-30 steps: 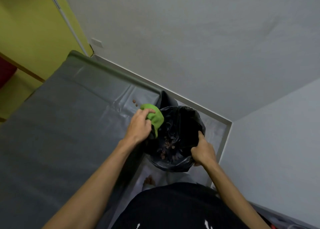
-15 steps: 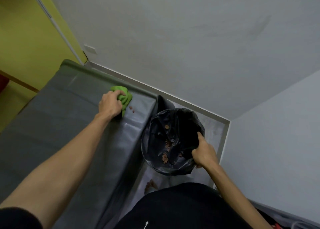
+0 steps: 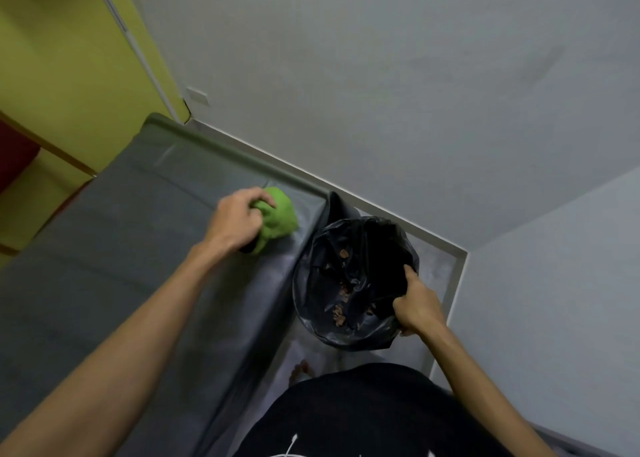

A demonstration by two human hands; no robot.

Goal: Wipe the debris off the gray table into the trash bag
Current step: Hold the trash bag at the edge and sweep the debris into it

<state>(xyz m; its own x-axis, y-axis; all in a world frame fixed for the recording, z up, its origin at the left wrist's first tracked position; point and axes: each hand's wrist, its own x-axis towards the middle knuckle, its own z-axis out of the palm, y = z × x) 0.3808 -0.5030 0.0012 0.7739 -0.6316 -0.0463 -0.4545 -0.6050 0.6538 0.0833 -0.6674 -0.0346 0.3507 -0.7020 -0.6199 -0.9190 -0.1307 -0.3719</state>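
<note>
Mid-sweep, a person's left grip [image 3: 239,219], clamped on a bunched green cloth [image 3: 278,214], pressed it to the gray worktop [image 3: 104,248] near the edge. The right grip [image 3: 419,306] pinched the rim of the black trash bag [image 3: 349,273], held open just beside that edge. Brown debris [image 3: 341,313] lay inside; the cloth hid any crumbs on the worktop. The next stroke likely called for a push over the edge.

Single head-worn view — steeply down, close above the gray table [image 3: 104,266].
</note>
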